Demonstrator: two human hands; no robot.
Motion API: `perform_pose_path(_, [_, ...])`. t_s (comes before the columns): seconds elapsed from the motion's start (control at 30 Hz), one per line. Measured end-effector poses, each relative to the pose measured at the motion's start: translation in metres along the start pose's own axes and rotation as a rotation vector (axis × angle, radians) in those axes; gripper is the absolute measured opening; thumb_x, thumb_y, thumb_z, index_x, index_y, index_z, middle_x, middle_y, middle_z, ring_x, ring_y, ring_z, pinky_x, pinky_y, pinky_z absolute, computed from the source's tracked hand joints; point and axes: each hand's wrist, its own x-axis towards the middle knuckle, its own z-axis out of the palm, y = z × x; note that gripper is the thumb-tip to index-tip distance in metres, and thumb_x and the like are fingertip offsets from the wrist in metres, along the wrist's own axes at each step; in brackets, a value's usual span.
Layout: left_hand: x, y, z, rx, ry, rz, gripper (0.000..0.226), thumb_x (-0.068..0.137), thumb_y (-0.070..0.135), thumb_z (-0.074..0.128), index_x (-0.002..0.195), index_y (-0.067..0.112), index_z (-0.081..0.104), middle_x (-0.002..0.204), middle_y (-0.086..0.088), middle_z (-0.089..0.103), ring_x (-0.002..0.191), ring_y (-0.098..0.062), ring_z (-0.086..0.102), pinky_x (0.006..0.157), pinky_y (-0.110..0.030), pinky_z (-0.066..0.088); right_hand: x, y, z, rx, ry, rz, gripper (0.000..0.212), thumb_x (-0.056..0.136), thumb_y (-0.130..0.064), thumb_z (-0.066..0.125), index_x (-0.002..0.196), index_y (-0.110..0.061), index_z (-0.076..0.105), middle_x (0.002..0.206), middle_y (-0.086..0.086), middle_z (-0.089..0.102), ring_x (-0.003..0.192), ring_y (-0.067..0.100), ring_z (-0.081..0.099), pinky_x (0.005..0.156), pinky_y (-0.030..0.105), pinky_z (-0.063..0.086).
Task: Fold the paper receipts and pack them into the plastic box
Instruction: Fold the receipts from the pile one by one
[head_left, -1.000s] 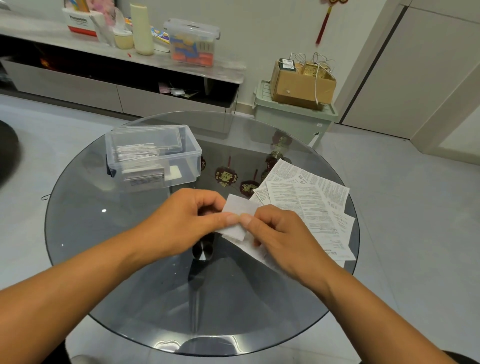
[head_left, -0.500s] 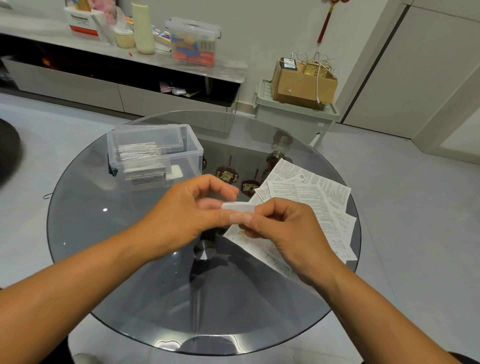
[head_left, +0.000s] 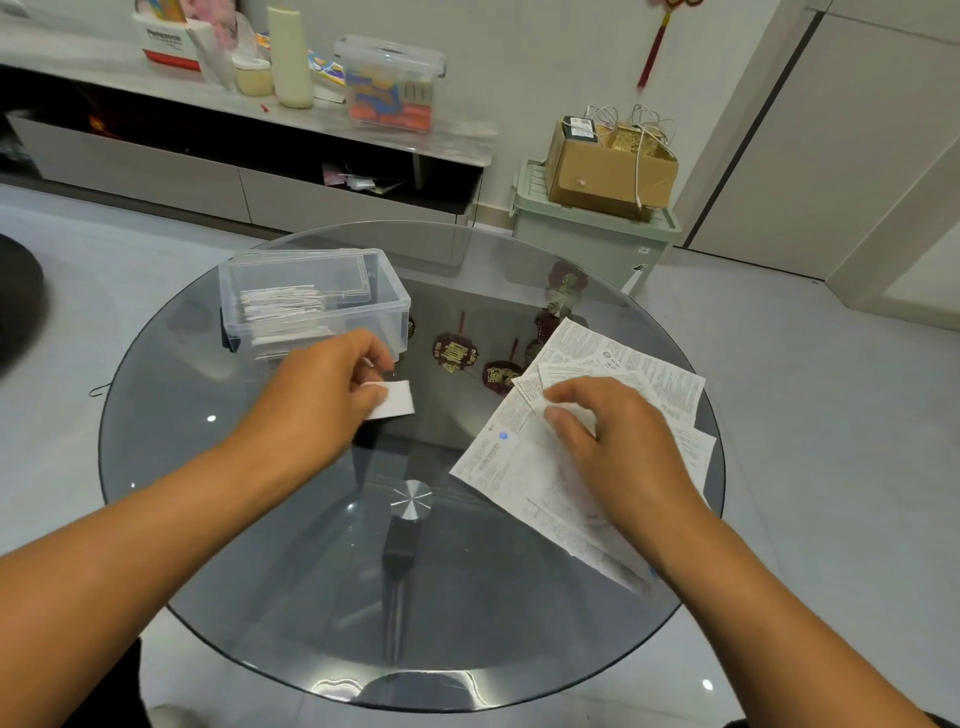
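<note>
One folded receipt (head_left: 392, 399) is pinched in the left hand (head_left: 317, 395), just in front of the plastic box (head_left: 311, 304); the right hand (head_left: 613, 441), loosely curled, rests on unfolded receipts (head_left: 524, 467) well right of it.

The table top (head_left: 249, 519) under both hands is smoked glass, smooth and glossy, with light spots mirrored in it. A brushed metal disc (head_left: 411, 500) is seen through the glass between the forearms. The plastic box (head_left: 311, 304) just beyond the left hand (head_left: 317, 400) is clear, smooth plastic with a slight sheen. The folded receipt (head_left: 392, 400) pinched by that hand is matt white paper. The loose receipts (head_left: 524, 467) under the right hand (head_left: 618, 447) are thin, matt, printed paper, faintly creased.
</note>
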Motion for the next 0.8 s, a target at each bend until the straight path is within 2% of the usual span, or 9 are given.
perform_pose_path(0.1, [-0.005, -0.004, -0.001, 0.591, 0.052, 0.316, 0.036, 0.081, -0.001, 0.072, 0.108, 0.021, 0.066, 0.104, 0.000, 0.063, 0.095, -0.027, 0.056, 0.069, -0.041, 0.051, 0.008, 0.011, -0.013, -0.240, -0.083, 0.149, 0.040, 0.100, -0.036, 0.062, 0.138, -0.029, 0.059, 0.147, -0.001, 0.054, 0.135, 0.025, 0.048, 0.111, 0.045, 0.039])
perform_pose_path(0.13, [-0.009, 0.001, 0.000, 0.679, 0.024, 0.372, 0.039, 0.075, -0.006, 0.071, 0.106, 0.017, 0.067, 0.104, -0.002, 0.061, 0.096, -0.027, 0.053, 0.067, -0.041, 0.048, 0.010, 0.014, -0.017, -0.280, -0.108, 0.201, 0.045, 0.098, -0.038, 0.063, 0.142, -0.029, 0.056, 0.149, 0.001, 0.051, 0.135, 0.027, 0.048, 0.110, 0.047, 0.041])
perform_pose_path(0.23, [-0.027, 0.017, 0.013, 0.701, -0.171, 0.324, 0.032, 0.080, -0.008, 0.058, 0.102, 0.015, 0.057, 0.100, 0.000, 0.050, 0.093, -0.021, 0.048, 0.064, -0.033, 0.038, 0.017, 0.022, -0.031, -0.326, -0.166, 0.345, 0.068, 0.088, -0.053, 0.071, 0.148, -0.033, 0.046, 0.150, 0.003, 0.043, 0.133, 0.029, 0.048, 0.104, 0.047, 0.047])
perform_pose_path(0.37, [-0.025, 0.006, 0.021, 0.696, -0.158, 0.250, 0.010, 0.099, 0.010, 0.052, 0.097, 0.019, 0.049, 0.096, 0.002, 0.044, 0.083, -0.017, 0.043, 0.065, -0.030, 0.039, 0.023, 0.030, -0.040, -0.302, -0.223, 0.445, 0.093, 0.074, -0.065, 0.080, 0.152, -0.035, 0.039, 0.150, 0.003, 0.041, 0.130, 0.028, 0.052, 0.099, 0.044, 0.048])
perform_pose_path(0.43, [-0.018, -0.004, 0.021, 0.659, -0.114, 0.259, 0.019, 0.105, 0.028, 0.042, 0.098, 0.015, 0.053, 0.097, -0.004, 0.052, 0.087, -0.022, 0.052, 0.073, -0.035, 0.049, 0.023, 0.031, -0.036, -0.246, -0.204, 0.420, 0.090, 0.073, -0.058, 0.084, 0.150, -0.035, 0.042, 0.145, 0.002, 0.048, 0.122, 0.025, 0.056, 0.090, 0.039, 0.050])
perform_pose_path(0.53, [-0.017, -0.003, 0.019, 0.671, -0.086, 0.261, 0.039, 0.101, 0.043, 0.038, 0.100, 0.011, 0.059, 0.097, -0.008, 0.058, 0.091, -0.026, 0.057, 0.079, -0.037, 0.050, 0.024, 0.028, -0.029, -0.145, -0.133, 0.327, 0.075, 0.078, -0.034, 0.088, 0.144, -0.034, 0.051, 0.139, 0.001, 0.053, 0.108, 0.018, 0.061, 0.083, 0.032, 0.052])
perform_pose_path(0.67, [-0.021, 0.008, 0.018, 0.593, -0.047, 0.421, 0.048, 0.095, 0.040, 0.053, 0.129, 0.008, 0.059, 0.123, -0.011, 0.062, 0.112, -0.031, 0.060, 0.094, -0.042, 0.052, 0.018, 0.019, -0.019, 0.040, -0.021, 0.176, 0.047, 0.085, -0.014, 0.081, 0.127, -0.032, 0.067, 0.118, -0.004, 0.064, 0.091, 0.000, 0.060, 0.068, 0.011, 0.040])
perform_pose_path(0.73, [-0.023, 0.013, 0.017, 0.435, -0.108, 0.497, 0.061, 0.095, 0.035, 0.065, 0.149, 0.018, 0.044, 0.146, -0.002, 0.050, 0.132, -0.022, 0.048, 0.102, -0.033, 0.045, 0.015, 0.013, -0.013, 0.198, -0.039, 0.161, 0.037, 0.086, -0.013, 0.080, 0.114, -0.036, 0.072, 0.106, -0.008, 0.068, 0.090, 0.001, 0.063, 0.074, 0.018, 0.047])
perform_pose_path(0.8, [-0.026, 0.014, 0.017, 0.306, -0.189, 0.546, 0.069, 0.097, 0.034, 0.066, 0.156, 0.033, 0.030, 0.156, 0.012, 0.037, 0.140, -0.007, 0.033, 0.106, -0.015, 0.029, 0.012, 0.007, -0.006, 0.345, -0.094, 0.164, 0.029, 0.087, -0.011, 0.079, 0.104, -0.034, 0.075, 0.097, -0.008, 0.072, 0.088, 0.006, 0.069, 0.081, 0.025, 0.055])
